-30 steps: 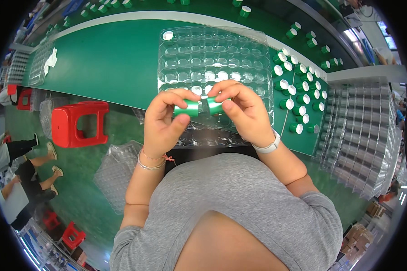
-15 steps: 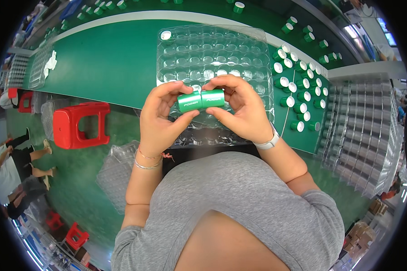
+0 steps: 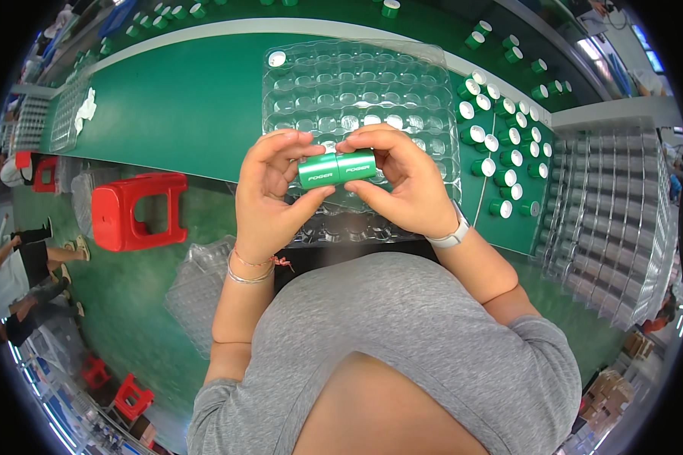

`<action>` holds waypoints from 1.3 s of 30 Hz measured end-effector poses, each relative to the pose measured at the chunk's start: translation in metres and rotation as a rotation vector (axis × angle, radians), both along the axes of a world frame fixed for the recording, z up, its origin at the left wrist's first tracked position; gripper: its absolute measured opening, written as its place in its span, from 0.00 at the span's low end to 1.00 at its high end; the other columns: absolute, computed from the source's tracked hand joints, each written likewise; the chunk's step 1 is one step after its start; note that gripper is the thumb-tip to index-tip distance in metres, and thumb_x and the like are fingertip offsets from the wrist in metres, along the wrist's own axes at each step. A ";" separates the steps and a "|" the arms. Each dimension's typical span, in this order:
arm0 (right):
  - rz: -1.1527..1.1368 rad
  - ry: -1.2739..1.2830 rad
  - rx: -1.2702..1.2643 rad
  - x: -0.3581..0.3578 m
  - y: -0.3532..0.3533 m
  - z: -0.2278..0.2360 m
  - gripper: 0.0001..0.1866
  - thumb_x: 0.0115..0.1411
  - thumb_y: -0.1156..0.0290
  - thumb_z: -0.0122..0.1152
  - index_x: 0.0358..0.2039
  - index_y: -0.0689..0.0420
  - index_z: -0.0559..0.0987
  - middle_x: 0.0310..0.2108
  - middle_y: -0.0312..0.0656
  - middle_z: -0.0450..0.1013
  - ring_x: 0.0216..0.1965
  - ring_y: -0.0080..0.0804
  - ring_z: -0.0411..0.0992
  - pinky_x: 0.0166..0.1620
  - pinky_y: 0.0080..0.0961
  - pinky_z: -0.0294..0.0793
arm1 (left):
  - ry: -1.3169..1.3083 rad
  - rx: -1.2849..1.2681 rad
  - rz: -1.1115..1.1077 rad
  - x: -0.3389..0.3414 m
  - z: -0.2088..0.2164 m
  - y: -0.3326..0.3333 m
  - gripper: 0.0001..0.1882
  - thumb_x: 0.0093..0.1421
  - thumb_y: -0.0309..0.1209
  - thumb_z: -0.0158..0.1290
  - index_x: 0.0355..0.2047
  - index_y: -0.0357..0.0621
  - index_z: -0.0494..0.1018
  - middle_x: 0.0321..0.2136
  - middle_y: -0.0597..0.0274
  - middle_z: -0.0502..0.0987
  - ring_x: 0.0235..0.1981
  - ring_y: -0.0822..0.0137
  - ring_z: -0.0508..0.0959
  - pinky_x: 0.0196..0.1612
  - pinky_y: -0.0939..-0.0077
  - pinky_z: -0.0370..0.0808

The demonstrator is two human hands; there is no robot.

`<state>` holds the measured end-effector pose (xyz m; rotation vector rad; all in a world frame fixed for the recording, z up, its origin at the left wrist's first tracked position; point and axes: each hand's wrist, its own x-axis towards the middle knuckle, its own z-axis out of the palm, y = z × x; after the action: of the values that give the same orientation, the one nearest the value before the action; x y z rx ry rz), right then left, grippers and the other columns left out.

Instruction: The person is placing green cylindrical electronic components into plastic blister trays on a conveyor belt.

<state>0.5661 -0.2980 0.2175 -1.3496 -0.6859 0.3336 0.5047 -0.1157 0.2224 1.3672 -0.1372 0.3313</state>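
Observation:
Two small shiny green cylinders with white lettering are held end to end over the near part of a clear plastic tray (image 3: 311, 85). My left hand (image 3: 269, 178) pinches the left green cylinder (image 3: 318, 172) between thumb and fingers. The right green cylinder (image 3: 356, 165) is gripped the same way by my right hand (image 3: 402, 178). Their inner ends meet or nearly touch. In the tray's far left pocket stands one white-topped green cylinder (image 3: 278, 58); many other pockets show bare clear plastic.
Several white-ended green cylinders (image 3: 511, 158) stand on the green table (image 3: 167, 98) to the right. More sit on a belt-like strip (image 3: 432, 21) beyond the pale ledge. Stacked clear trays (image 3: 599, 220) rise at far right. A red stool (image 3: 136, 211) is at left, near people.
The two held cylinders have turned slightly, so their lettering faces up more fully. My hands have barely moved. Cylinders on the far strip have shifted a little left; people at left have moved.

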 end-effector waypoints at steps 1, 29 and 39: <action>0.003 -0.035 -0.019 0.000 -0.001 0.000 0.27 0.49 0.90 0.61 0.51 0.61 0.69 0.49 0.46 0.65 0.53 0.36 0.68 0.55 0.31 0.71 | 0.000 0.002 -0.001 0.000 -0.002 0.003 0.30 0.46 0.10 0.60 0.50 0.35 0.65 0.46 0.52 0.71 0.49 0.61 0.74 0.54 0.66 0.74; -0.132 0.643 0.094 0.008 -0.009 -0.018 0.22 0.63 0.65 0.60 0.53 0.55 0.64 0.41 0.41 0.70 0.38 0.24 0.69 0.42 0.22 0.68 | 0.218 -0.090 -0.065 0.015 -0.001 -0.006 0.31 0.58 0.17 0.50 0.63 0.35 0.57 0.50 0.50 0.70 0.51 0.65 0.72 0.54 0.70 0.70; 0.082 0.516 0.284 0.003 -0.008 -0.015 0.23 0.55 0.75 0.67 0.50 0.64 0.72 0.50 0.42 0.68 0.49 0.29 0.70 0.50 0.26 0.73 | 0.180 0.124 0.014 0.008 0.006 -0.004 0.32 0.40 0.15 0.67 0.49 0.34 0.71 0.43 0.58 0.73 0.47 0.66 0.75 0.52 0.72 0.73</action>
<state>0.5691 -0.3059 0.2025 -0.9128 -0.3389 0.6013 0.5127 -0.1197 0.2282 1.5143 0.0017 0.2127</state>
